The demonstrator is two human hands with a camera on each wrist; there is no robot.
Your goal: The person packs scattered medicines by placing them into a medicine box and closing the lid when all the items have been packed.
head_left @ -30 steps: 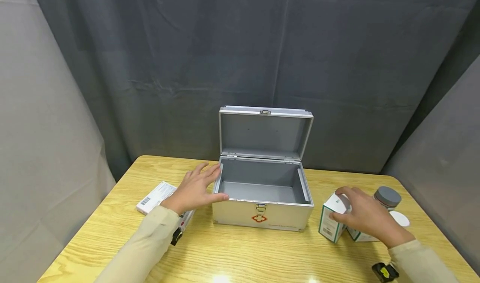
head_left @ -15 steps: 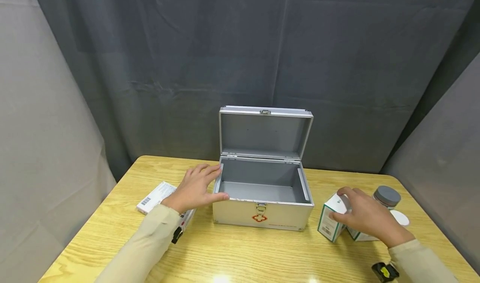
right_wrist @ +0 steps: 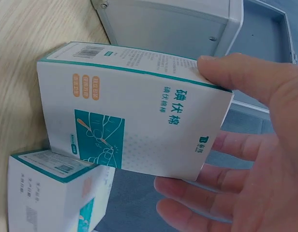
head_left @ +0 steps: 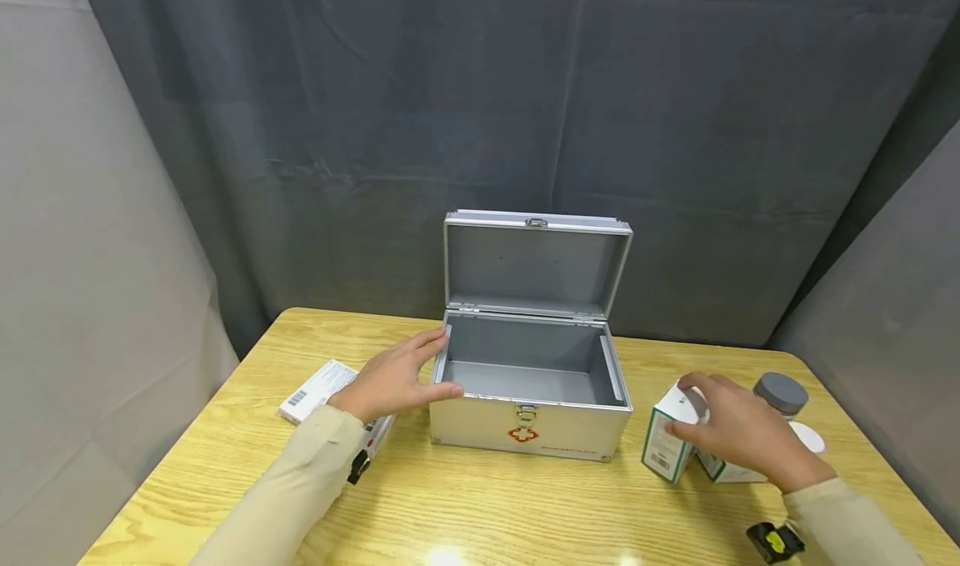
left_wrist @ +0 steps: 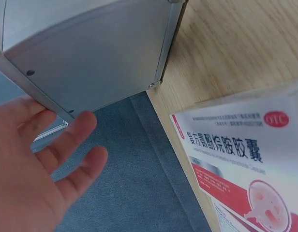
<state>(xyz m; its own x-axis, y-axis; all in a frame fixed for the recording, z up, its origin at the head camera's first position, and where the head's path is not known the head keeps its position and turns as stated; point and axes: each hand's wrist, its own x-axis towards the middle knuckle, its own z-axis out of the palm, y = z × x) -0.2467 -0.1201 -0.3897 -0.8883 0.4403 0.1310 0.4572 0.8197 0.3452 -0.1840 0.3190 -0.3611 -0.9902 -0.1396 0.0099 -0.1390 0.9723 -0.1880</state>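
A silvery first-aid case [head_left: 480,426] with a red cross on its front stands with its lid [head_left: 536,270] raised, showing a grey interior. My left hand [head_left: 397,378] touches its left rim with spread, fairly straight fingers. In the left wrist view the fingertips are at the rim of the case's side wall [left_wrist: 96,67]. To the right of the case, my right hand [head_left: 742,424] grips the top of a white and teal carton of iodine cotton swabs [head_left: 662,448]. The right wrist view shows the thumb on one side of this carton [right_wrist: 144,106] and fingers on the other.
A similar carton [right_wrist: 37,193] stands beside the gripped one. A grey-lidded jar [head_left: 782,393] and a white round lid [head_left: 808,437] are behind the right hand. Left of the case lie a white medicine box [head_left: 318,389] and a red-and-white capsule box [left_wrist: 226,150], partly under the left arm.
Both hands keep their places on the case and the carton. The head view has shifted slightly, so everything sits a little farther right.
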